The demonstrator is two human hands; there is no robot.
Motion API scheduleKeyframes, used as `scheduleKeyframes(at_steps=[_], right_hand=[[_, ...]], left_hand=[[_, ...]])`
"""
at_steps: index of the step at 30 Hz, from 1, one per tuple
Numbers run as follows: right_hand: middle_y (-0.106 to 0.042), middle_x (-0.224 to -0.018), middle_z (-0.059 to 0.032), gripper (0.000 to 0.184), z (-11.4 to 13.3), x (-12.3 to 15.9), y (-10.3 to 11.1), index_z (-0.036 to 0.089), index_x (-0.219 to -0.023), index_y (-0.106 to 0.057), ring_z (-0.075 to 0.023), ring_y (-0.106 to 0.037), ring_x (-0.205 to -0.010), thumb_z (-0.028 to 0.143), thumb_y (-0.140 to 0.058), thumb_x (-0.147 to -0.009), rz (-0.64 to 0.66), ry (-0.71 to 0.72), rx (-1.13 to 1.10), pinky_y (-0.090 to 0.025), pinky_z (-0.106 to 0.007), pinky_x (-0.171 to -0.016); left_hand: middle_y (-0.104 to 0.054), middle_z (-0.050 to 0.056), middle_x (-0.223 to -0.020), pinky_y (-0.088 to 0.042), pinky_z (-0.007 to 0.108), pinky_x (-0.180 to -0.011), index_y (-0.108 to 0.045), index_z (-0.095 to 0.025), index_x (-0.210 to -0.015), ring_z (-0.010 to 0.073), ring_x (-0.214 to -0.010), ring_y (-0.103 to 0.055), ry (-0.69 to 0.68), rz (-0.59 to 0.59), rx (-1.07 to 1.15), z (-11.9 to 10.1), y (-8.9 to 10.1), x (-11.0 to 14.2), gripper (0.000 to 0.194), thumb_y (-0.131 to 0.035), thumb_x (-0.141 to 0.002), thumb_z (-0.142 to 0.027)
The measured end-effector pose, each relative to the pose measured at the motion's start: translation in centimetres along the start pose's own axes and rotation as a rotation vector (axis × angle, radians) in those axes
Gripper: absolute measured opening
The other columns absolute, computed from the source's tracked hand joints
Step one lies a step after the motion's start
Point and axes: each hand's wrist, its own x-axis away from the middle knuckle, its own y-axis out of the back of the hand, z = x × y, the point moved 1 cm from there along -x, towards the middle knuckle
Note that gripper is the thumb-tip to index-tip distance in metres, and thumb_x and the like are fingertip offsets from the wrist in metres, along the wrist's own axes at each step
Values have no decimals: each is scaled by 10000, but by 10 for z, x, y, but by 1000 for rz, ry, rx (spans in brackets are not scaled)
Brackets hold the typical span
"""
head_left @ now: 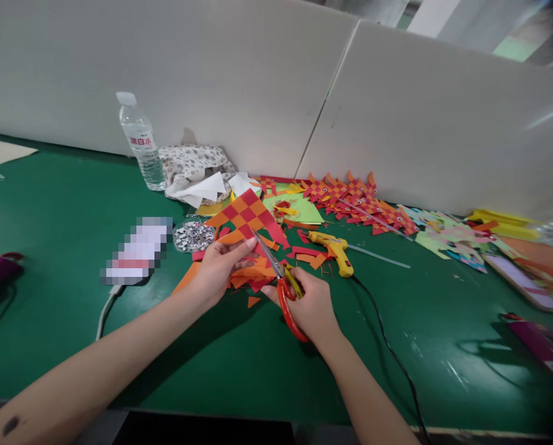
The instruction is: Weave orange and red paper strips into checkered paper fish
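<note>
My left hand (218,266) pinches the lower edge of a woven paper piece (246,213), checked in red and orange with loose strip ends. In my right hand (313,300) is a pair of scissors (276,262) with red and yellow handles, the fingers wrapped through the loops. The blades point up and left, reaching the paper close to my left thumb; whether they are parted is hard to tell. Under both hands lie red and orange paper scraps (253,272). One small orange offcut (253,301) sits apart, nearer to me.
A yellow glue gun (334,250) lies right of the scissors, its black cord running forward. Behind are finished woven paper fish (351,201). Left stand a water bottle (141,145), a patterned pouch (193,164), a dish of googly eyes (193,236) and a blurred phone (140,250) on a cable.
</note>
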Motion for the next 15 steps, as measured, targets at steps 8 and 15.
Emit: scheduleKeyframes(at_steps=[8, 15], right_hand=[[-436, -576, 60, 330, -1, 0, -1, 207, -654, -410, -91, -393, -507, 403, -675, -658, 37, -18, -3, -338, -202, -494], [-423, -571, 58, 329, -4, 0, -2, 206, -667, -425, -93, -391, -501, 420, -674, -658, 14, 0, 16, -352, -212, -497]], left_hand=[[-699, 16, -737, -502, 186, -593, -703, -159, -778, 90, -604, -623, 33, 8, -81, -2, -5, 5, 181, -756, -655, -281], [-709, 33, -786, -506, 196, -595, -707, -165, -804, 104, -634, -632, 38, 2, -76, -1, -5, 6, 207, -761, -643, -284]])
